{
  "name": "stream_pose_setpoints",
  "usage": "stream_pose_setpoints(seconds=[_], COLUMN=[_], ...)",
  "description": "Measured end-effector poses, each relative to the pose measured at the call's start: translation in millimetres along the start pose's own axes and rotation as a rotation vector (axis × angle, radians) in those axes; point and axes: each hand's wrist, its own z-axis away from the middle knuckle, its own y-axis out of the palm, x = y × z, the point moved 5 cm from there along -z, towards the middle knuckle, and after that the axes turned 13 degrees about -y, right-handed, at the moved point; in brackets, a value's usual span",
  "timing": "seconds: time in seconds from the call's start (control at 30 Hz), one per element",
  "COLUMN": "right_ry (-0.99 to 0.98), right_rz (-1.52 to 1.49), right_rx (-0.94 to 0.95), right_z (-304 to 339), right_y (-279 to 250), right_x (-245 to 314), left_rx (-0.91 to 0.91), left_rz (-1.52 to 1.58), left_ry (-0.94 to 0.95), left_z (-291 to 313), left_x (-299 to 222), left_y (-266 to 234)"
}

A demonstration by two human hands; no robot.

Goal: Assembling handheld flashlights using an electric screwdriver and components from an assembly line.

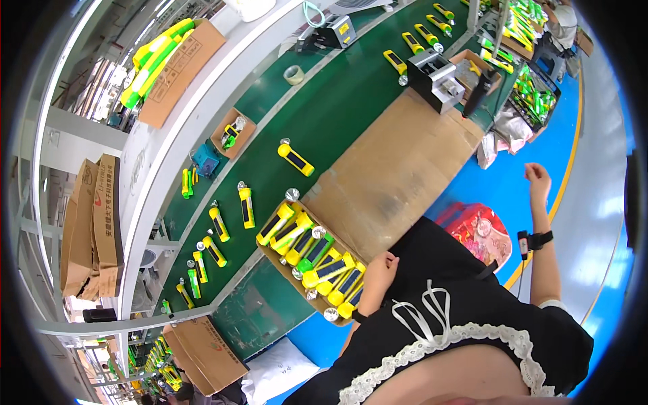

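My left hand [380,273] is at the right edge of an open cardboard box [295,286], over the front corner of a flat cardboard sheet. Its fingers are curled in, and no object shows in them. Inside the box lie several yellow solar flashlights [332,269] with dark panels and round silvery heads, and a green flashlight [314,251] is among them. Out to the right, my right hand [537,177] is raised over the blue floor, apart from everything. Its fingers are bent together with nothing visible in them.
The cardboard sheet [391,169] covers part of the green bench. Several loose flashlights [295,158] lie on the green belt. A black-and-grey machine [435,77] stands at its far end. A red patterned stool seat [478,233] is beside me. Another person [561,27] is at the far right.
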Motion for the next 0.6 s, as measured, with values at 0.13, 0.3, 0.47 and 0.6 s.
stream_pose_setpoints(seconds=[0.13, 0.3, 0.47, 0.6], right_ry=[-0.046, -0.202, -0.32, -0.351], right_rz=[-0.021, -0.052, 0.217, 0.305], right_rx=[-0.046, 0.019, 0.351, 0.541], right_z=[-90, -245, -349, -378], right_y=[10, 97, 209, 262], right_x=[-23, -60, -132, -177], left_rx=[0.008, -0.134, -0.559, -1.019], left_rz=[-0.144, -0.123, 0.155, -0.028], left_ry=[-0.18, -0.401, -0.662, -0.644], left_z=[-49, -128, -198, -196], left_x=[-17, -15, -29, -40], left_y=[9, 2, 33, 80])
